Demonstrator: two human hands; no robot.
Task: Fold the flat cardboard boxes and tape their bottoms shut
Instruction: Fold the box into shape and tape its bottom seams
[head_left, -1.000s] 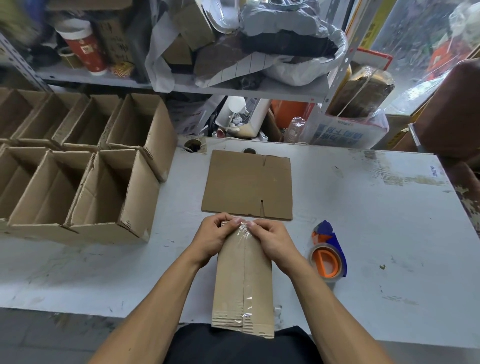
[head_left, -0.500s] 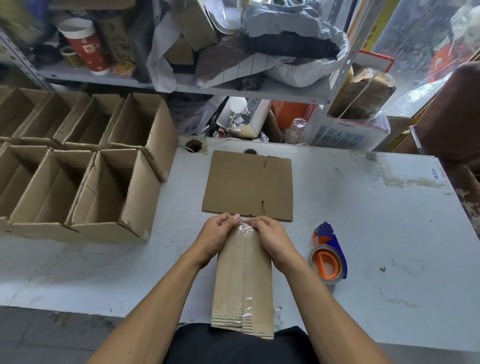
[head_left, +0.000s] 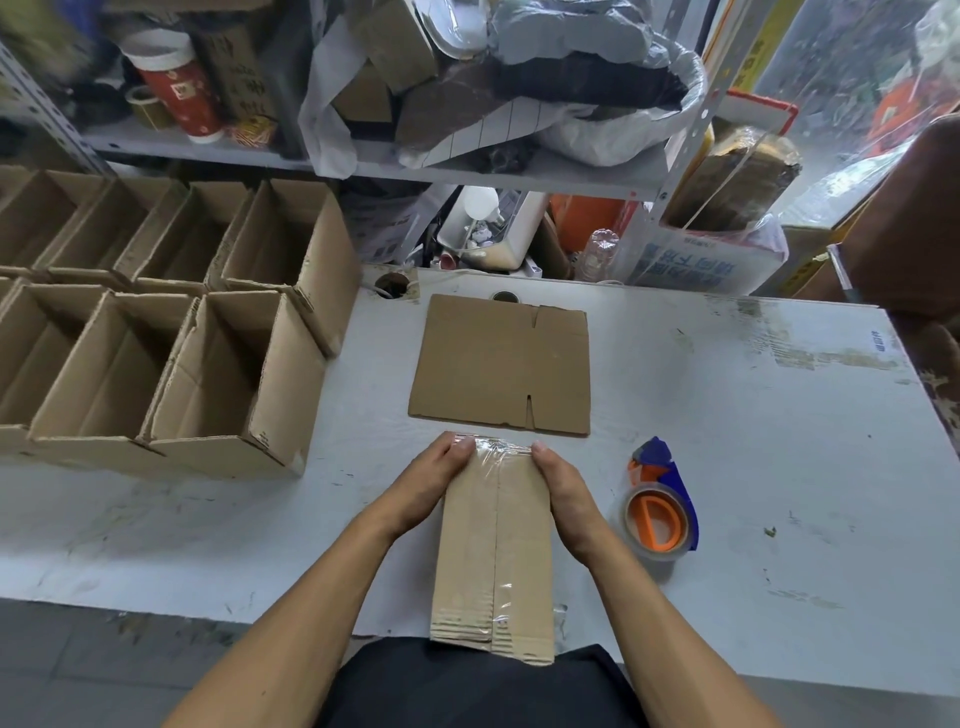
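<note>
The left hand (head_left: 436, 478) and the right hand (head_left: 563, 493) clasp the far end of the box (head_left: 496, 551), one on each side, fingers curled over its edges and thumbs near the tape (head_left: 501, 447) that wraps that end. The box stands on the desk (head_left: 753, 415) at the person's front edge, its taped bottom facing up. Its long axis runs straight away from the person, the far end pointing at the flat cardboard sheet (head_left: 501, 364) just beyond it, with the tape strip along the middle seam.

To finish this step well, I judge the thumbs should press the tape's overhang firmly down both end faces, smoothing out wrinkles so the seam holds.

The tape dispenser (head_left: 660, 512) lies right of the box, near the right hand. The finished open boxes (head_left: 228, 374) stand left of it.
</note>
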